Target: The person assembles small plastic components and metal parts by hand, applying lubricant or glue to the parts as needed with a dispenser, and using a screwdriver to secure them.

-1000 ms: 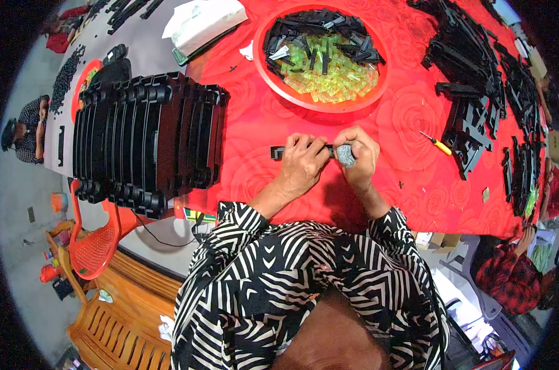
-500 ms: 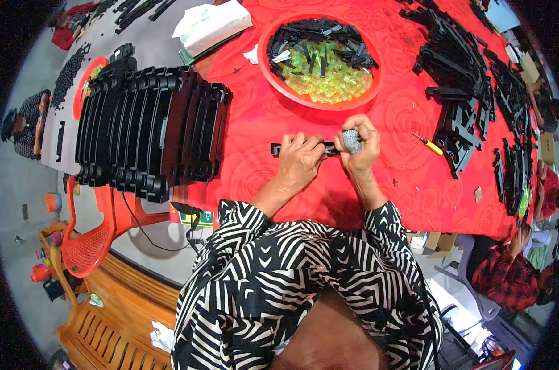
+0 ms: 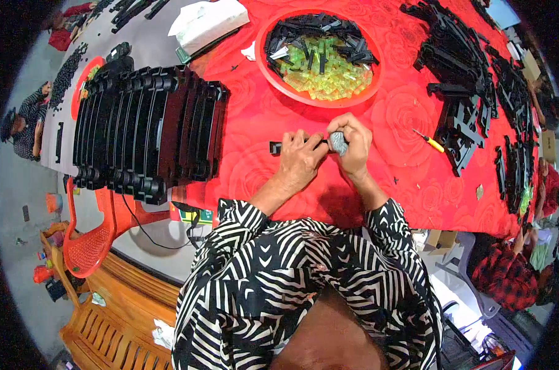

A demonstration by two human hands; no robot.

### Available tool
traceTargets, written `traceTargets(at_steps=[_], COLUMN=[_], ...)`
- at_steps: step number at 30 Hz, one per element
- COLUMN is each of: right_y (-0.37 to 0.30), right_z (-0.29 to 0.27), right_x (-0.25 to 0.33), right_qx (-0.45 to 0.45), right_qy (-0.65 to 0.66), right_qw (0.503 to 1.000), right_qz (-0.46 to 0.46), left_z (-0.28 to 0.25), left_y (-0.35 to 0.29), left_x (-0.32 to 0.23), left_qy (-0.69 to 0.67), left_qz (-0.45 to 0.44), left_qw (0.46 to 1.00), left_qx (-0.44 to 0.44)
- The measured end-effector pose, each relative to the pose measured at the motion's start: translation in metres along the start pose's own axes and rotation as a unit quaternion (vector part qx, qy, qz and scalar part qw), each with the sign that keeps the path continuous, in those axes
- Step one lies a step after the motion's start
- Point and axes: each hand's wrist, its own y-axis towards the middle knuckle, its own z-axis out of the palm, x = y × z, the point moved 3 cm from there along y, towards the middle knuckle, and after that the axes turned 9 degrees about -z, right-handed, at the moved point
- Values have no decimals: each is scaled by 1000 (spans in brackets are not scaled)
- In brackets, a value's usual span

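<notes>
Centre frame, left hand (image 3: 299, 160) clasps black part (image 3: 275, 147), right hand (image 3: 355, 148) grips grey-ended tool (image 3: 339, 143) beside it: apparently tool work, next requiring steady bracing.

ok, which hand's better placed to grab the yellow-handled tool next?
Right hand, probably: it's nearer the yellow-handled tool, though it grips a grey object. Left hand is farther, on a black part.
</notes>
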Motion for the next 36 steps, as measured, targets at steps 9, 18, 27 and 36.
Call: traceTargets(at_steps=[9,18,27,36], right_y=[-9,-3,-3,-1], right_z=[-2,-8,-22,-6], right_x=[-3,1,17,-2], right_qx=[-27,-121,-129,-66], right_qy=[-33,151,182,87], right_qw=[999,981,973,994], right_qz=[-17,18,-53,-28], left_z=[6,2,5,1], left_y=[1,1,-2,-1], left_x=[4,4,5,4], left_qy=[-48,-19,-51,-43], left_qz=[-3,-12,-22,-14], left_qw=[999,999,998,998], left_qx=[-23,-44,-43,-53])
